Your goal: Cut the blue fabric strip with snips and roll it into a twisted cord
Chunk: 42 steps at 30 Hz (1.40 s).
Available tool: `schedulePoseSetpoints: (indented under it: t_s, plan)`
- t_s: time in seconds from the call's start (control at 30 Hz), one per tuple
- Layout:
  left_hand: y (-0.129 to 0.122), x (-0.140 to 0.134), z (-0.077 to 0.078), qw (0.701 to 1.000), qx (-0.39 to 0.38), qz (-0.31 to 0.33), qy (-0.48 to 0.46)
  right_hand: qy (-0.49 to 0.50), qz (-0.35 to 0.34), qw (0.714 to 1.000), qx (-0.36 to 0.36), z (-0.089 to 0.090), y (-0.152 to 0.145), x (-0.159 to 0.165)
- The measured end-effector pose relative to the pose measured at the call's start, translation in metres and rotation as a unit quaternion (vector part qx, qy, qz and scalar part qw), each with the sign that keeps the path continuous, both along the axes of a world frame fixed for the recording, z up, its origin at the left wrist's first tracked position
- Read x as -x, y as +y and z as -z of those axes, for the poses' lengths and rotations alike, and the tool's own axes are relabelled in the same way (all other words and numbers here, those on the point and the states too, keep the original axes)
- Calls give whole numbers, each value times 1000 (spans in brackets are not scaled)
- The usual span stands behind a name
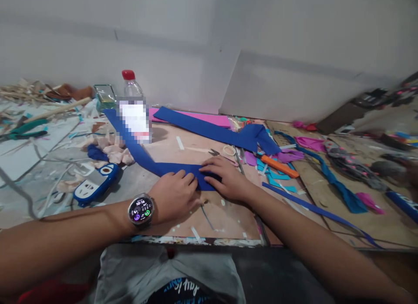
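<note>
Below the pale wall [179, 55], the bench [228, 223] carries a blue fabric strip [140, 156], its near end beneath left hand [178, 190] and right hand [228, 177], apparently to keep it flat, though whether either grip pinches it I cannot tell, an orange utility knife [280, 166] lying right of the strip.

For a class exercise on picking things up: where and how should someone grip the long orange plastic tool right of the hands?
Probably across the middle of the long orange plastic tool, reaching from above and the near side. It lies slanted on the cluttered worktop with its upper face uncovered; its slim body suits a crosswise grip, and its narrower end points away from the person.
</note>
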<state>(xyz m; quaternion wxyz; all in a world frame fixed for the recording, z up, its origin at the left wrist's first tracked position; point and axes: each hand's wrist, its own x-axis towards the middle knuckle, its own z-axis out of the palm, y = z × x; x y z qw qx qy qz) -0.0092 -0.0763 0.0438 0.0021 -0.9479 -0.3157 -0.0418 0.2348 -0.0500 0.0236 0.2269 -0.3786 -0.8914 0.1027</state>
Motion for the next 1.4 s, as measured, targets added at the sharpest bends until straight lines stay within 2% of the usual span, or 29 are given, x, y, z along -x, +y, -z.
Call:
schedulePoseSetpoints:
  t_s: [0.17, 0.27, 0.4, 0.57, 0.7, 0.8, 0.97, 1.2, 1.4]
  plan:
    - [-2, 4, -4, 999, 22, -43, -8, -22, 119, 992, -21, 1, 4, -11]
    - [-1, 7, -4, 998, 33, -46, -21, -55, 146, 988, -13, 2, 5, -15]
    - [0, 8, -1, 997, 40, -45, -38, -69, 142, 987, -4, 2, 4, -16]
    - [0, 7, 1, 997, 54, -28, -51, -35, 132, 991, -3, 3, 5, -14]
    - [1, 7, 5, 996, 57, 10, -71, -7, 111, 994, 11, 1, 6, -9]
    - [2, 7, 9, 994, 56, 32, -90, 22, 111, 992, 50, -3, 2, -3]
    - [2, 7, 11, 994, 64, 26, -79, 39, 129, 986, 95, -8, -6, 4]
    - [1, 6, 8, 996, 59, 8, -70, -22, 117, 991, 58, -4, -3, -5]
    - [1, 6, 9, 995, 63, -1, -75, -21, 95, 992, 85, -8, -1, -9]
